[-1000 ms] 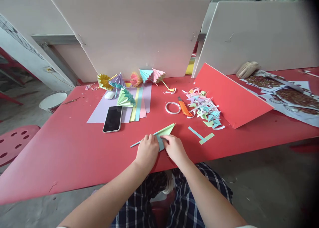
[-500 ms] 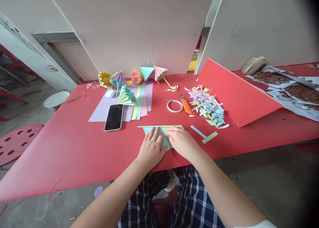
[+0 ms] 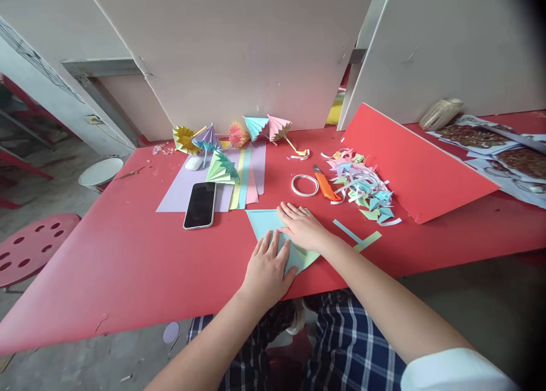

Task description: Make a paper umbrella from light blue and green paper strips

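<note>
- Folded paper (image 3: 265,223), blue with a green corner, flat on the red table (image 3: 106,254), just below the middle of the frame, close to the near edge.
- Left hand (image 3: 267,268) lying flat on the lower part of the paper, fingers open and a little spread, pressing down, pinching nothing.
- Right hand (image 3: 302,229) flat on the upper right part of the paper, fingers open and straight, pressing too, gripping nothing.
- Both hands side by side, almost touching.
- Black phone (image 3: 199,205) left of the paper, partly on a purple sheet (image 3: 179,189).
- Blue and green strips (image 3: 357,236) just right of the right hand.
- White tape ring (image 3: 305,185) and orange knife (image 3: 326,187) above the hands, near each other.
- Heap of paper scraps (image 3: 362,187) right of the knife.
- Small paper umbrellas (image 3: 256,128) in a row at the back of the table, upper middle.
- Red board (image 3: 413,163) leaning up at the right.
- Pink stool (image 3: 29,248) at the left edge.
</note>
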{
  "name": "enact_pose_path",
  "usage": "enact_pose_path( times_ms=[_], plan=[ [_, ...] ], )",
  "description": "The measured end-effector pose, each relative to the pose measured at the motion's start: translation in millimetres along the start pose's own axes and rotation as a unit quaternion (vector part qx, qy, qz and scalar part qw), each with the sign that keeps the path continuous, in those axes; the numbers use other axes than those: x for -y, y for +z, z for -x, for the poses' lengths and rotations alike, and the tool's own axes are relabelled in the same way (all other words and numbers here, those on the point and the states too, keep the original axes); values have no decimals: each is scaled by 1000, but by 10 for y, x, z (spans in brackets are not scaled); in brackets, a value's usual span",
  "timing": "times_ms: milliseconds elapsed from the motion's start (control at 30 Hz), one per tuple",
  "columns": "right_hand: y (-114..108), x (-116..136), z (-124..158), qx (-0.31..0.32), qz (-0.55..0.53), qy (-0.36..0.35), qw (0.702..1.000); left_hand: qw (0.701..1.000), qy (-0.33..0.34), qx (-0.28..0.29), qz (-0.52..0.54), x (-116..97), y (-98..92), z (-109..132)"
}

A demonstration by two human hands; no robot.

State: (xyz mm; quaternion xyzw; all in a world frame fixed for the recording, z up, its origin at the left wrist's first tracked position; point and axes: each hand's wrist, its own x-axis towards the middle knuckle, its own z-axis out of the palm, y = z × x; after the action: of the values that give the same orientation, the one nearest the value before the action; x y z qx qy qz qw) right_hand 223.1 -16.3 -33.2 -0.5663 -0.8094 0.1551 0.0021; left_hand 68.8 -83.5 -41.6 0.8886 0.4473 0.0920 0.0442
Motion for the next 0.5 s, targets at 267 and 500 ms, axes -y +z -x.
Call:
enact_pose_path(
  times_ms=[267,500],
  plan=[
    [40,-137,-80,-20,22,-30,999,996,12,83,-5,-232,-170,327],
    [98,-237,-259,-92,73,-27,993,983,29,177,-26,-288,-360,331]
  ],
)
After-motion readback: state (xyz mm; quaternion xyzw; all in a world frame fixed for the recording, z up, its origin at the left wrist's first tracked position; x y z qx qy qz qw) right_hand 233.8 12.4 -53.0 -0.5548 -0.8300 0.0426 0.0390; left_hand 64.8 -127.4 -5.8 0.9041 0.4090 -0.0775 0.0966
